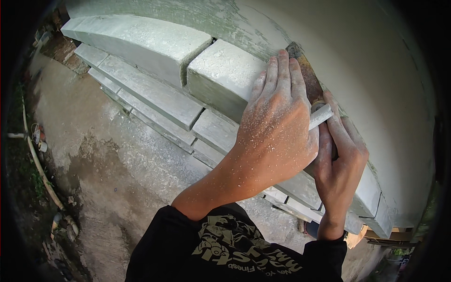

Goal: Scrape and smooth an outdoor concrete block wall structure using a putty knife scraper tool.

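Observation:
My left hand, dusted with white powder, lies palm down over the right end of a pale green-grey block in the top course. Its fingers are straight and close together; the thumb is hidden. Just right of it my right hand is bent, fingers curled around a pale blunt-ended piece that juts out between the two hands. What lies beneath that piece is mostly hidden. Beyond my fingertips, a rough dark brown patch shows at the wall side.
A longer block continues the top course leftward, past a narrow gap. Lower courses step down below it. A smooth curved wall rises on the right. Stained concrete floor lies below, with a pale pipe along its left side.

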`<state>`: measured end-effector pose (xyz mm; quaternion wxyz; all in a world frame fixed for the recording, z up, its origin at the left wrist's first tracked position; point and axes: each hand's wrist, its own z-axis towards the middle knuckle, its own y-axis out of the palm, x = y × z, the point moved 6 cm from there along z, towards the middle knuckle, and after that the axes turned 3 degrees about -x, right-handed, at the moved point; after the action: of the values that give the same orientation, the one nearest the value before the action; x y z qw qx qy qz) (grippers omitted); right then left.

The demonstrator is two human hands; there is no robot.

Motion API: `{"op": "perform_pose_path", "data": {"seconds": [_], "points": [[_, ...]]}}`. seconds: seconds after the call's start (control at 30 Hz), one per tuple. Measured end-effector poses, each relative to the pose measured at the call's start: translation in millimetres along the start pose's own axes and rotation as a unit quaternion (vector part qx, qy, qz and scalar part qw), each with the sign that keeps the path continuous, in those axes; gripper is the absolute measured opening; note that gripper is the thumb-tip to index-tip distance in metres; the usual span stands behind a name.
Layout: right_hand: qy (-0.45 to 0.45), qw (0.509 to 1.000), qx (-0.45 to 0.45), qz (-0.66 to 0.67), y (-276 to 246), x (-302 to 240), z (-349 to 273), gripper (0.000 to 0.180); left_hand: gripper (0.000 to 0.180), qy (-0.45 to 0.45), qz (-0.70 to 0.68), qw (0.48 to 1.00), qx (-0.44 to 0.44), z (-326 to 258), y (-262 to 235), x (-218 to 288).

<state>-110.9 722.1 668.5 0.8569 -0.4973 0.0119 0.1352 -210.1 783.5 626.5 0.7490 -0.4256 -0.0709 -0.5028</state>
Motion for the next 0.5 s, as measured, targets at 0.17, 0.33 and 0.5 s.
{"op": "perform_pose_path", "data": {"seconds": [0.17, 0.33, 0.5], "points": [[-0.011, 1.000, 0.002, -0.018, 3.9, 1.1, -6.5, 0.047, 0.073, 0.010, -0.012, 1.000, 0.000, -0.9, 0.6, -2.2], [-0.008, 1.000, 0.003, -0.002, -2.1, -1.3, -3.9, 0.045, 0.065, 0.002, 0.024, 1.000, -0.008, -7.0, 1.0, 1.3], [-0.023, 0.999, 0.022, -0.026, -0.6, 3.7, -1.3, 0.048, 0.066, -0.024, 0.070, 0.997, -0.021, 1.1, -6.1, -1.7]]}}
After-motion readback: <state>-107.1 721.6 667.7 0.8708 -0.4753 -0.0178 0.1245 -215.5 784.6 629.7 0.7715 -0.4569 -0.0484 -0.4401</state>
